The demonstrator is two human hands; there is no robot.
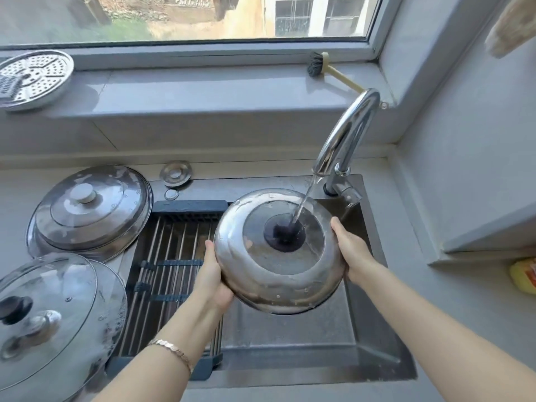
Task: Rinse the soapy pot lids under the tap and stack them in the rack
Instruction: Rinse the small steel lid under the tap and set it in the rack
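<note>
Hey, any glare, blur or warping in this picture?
Head view: daylight through the window; soft glare on the round steel lid with the black knob and the curved chrome tap; wide-angle lens bows the window sill; the knob smears under the running water.

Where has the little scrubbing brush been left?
The scrubbing brush lies on the window sill, upper right in the head view, just behind the curved tap.

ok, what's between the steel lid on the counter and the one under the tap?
Head view: the rod rack fills that gap; over it the left hand grips the held lid.
</note>
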